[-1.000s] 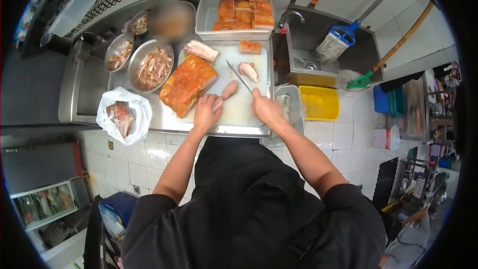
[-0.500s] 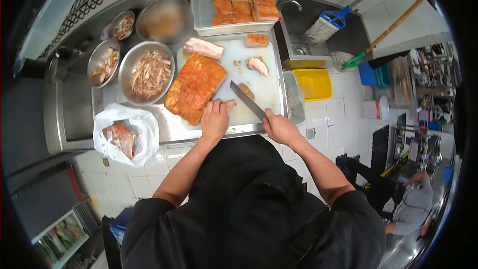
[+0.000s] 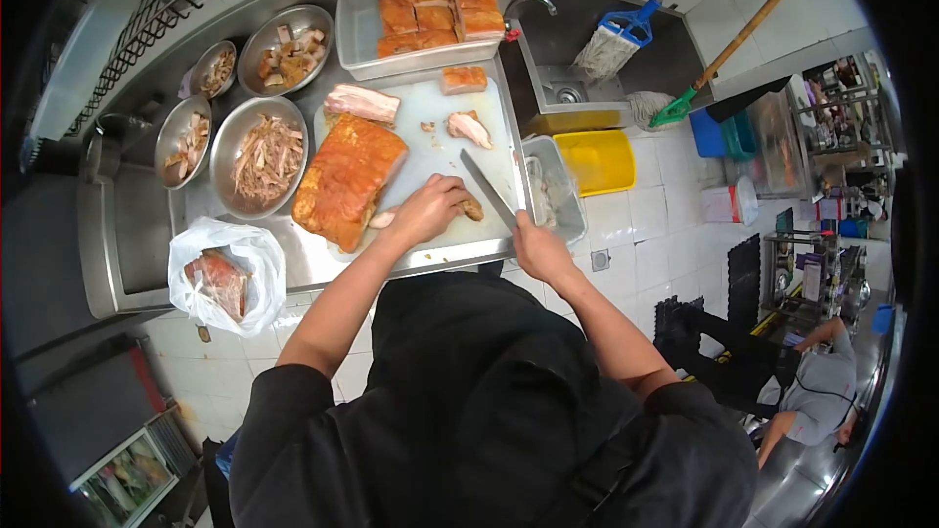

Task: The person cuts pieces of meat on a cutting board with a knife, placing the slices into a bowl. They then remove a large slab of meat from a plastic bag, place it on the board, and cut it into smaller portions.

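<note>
Head view: right hand (image 3: 543,252), knife (image 3: 486,184) near board (image 3: 496,110) edge

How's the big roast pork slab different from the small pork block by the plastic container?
The pork slab is much larger than the pork block. The slab lies slanted beside the left hand; the block sits nearer the plastic container. Both show orange-brown tops.

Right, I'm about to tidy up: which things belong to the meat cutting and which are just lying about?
Job, it seems: knife, cutting board, big meat slab, tray of meat blocks, bowl of meat strips.

Apparently just about: blue mop, green mop, yellow tub.
</note>
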`<action>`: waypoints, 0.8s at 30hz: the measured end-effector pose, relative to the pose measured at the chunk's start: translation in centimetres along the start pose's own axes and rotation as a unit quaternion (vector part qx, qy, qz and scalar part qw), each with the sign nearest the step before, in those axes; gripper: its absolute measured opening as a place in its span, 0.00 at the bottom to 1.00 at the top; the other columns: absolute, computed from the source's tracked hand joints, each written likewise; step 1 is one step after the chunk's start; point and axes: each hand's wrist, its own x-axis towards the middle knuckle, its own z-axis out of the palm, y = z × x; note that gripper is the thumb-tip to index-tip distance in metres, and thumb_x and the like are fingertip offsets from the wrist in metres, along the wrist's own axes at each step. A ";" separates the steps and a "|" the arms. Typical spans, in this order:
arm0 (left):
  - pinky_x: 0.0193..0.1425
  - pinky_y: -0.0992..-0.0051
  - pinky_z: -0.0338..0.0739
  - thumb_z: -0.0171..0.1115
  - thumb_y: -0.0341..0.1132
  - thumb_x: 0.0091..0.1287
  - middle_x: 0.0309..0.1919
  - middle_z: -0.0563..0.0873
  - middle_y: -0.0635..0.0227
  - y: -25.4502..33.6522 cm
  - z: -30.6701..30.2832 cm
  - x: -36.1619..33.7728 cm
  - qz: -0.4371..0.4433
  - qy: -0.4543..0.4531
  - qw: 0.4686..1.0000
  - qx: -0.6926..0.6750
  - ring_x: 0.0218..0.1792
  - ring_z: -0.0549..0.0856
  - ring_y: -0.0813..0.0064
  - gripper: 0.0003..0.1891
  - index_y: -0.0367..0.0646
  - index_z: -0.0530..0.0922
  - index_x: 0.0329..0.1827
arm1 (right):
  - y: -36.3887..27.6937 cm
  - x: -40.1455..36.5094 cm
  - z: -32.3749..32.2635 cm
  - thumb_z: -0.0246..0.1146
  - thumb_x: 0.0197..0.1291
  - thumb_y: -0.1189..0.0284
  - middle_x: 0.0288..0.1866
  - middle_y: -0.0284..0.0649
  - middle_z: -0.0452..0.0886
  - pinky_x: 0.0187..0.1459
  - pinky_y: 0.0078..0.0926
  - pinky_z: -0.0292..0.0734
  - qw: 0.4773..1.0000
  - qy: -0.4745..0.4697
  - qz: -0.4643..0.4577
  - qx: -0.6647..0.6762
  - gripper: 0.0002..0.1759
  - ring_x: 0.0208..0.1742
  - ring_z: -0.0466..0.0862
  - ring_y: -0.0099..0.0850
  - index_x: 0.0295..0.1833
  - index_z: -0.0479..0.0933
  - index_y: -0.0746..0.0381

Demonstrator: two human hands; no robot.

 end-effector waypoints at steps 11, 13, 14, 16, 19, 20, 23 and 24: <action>0.56 0.61 0.79 0.69 0.27 0.65 0.46 0.85 0.57 0.7 2.8 -0.6 0.016 0.194 0.981 0.012 0.51 0.82 0.53 0.09 0.37 0.85 0.48 | -4.7 -1.0 -4.2 0.50 0.67 0.77 0.36 0.60 0.87 0.45 0.58 0.80 0.996 -0.054 -0.063 -0.043 0.08 0.40 0.88 0.59 0.50 0.66 0.65; 0.57 0.61 0.79 0.69 0.28 0.65 0.47 0.85 0.58 0.6 3.1 -0.7 0.010 0.200 0.980 0.013 0.52 0.82 0.54 0.09 0.37 0.85 0.47 | -5.2 -1.7 -5.3 0.48 0.68 0.75 0.38 0.61 0.86 0.46 0.58 0.80 0.992 -0.109 -0.005 -0.056 0.08 0.41 0.88 0.59 0.50 0.67 0.65; 0.58 0.62 0.80 0.70 0.29 0.65 0.48 0.85 0.59 0.7 3.4 -0.8 0.004 0.205 0.979 0.015 0.53 0.82 0.56 0.09 0.37 0.85 0.46 | -5.1 -1.5 -5.0 0.48 0.68 0.75 0.38 0.61 0.86 0.46 0.58 0.80 0.992 -0.112 -0.004 -0.058 0.08 0.41 0.88 0.59 0.50 0.67 0.65; 0.57 0.62 0.79 0.70 0.29 0.65 0.48 0.85 0.59 0.3 3.5 -0.7 0.001 0.207 0.978 0.010 0.53 0.82 0.55 0.09 0.37 0.85 0.46 | -5.0 -0.3 -3.6 0.48 0.70 0.74 0.39 0.61 0.86 0.47 0.59 0.79 0.994 -0.096 -0.005 -0.051 0.09 0.43 0.87 0.60 0.51 0.67 0.64; 0.57 0.61 0.79 0.69 0.28 0.64 0.46 0.85 0.58 -0.2 3.3 -1.1 0.017 0.208 0.978 0.005 0.51 0.82 0.54 0.08 0.37 0.84 0.45 | -4.1 2.6 -1.1 0.48 0.70 0.72 0.38 0.61 0.86 0.47 0.58 0.79 0.998 -0.035 -0.058 -0.010 0.09 0.43 0.87 0.61 0.50 0.68 0.65; 0.56 0.60 0.78 0.69 0.28 0.64 0.45 0.85 0.58 -0.3 3.3 -0.8 0.029 0.216 0.976 0.002 0.51 0.82 0.53 0.08 0.37 0.84 0.44 | -4.2 4.1 -1.4 0.48 0.70 0.72 0.38 0.61 0.86 0.47 0.58 0.79 0.998 -0.032 -0.060 -0.016 0.09 0.43 0.87 0.61 0.50 0.68 0.65; 0.56 0.59 0.78 0.68 0.26 0.64 0.44 0.84 0.57 0.3 3.3 -1.0 0.007 0.225 0.974 -0.020 0.50 0.82 0.53 0.06 0.37 0.82 0.42 | -6.2 6.0 -2.7 0.49 0.70 0.72 0.38 0.60 0.87 0.47 0.58 0.79 0.995 -0.033 -0.095 -0.004 0.10 0.44 0.87 0.59 0.51 0.68 0.65; 0.56 0.59 0.78 0.68 0.26 0.64 0.44 0.84 0.57 0.2 3.1 -0.9 0.012 0.223 0.975 -0.014 0.50 0.82 0.53 0.06 0.37 0.82 0.42 | -6.3 6.0 -3.2 0.49 0.70 0.72 0.38 0.60 0.87 0.47 0.58 0.79 0.995 -0.026 -0.096 0.000 0.10 0.44 0.87 0.59 0.51 0.68 0.65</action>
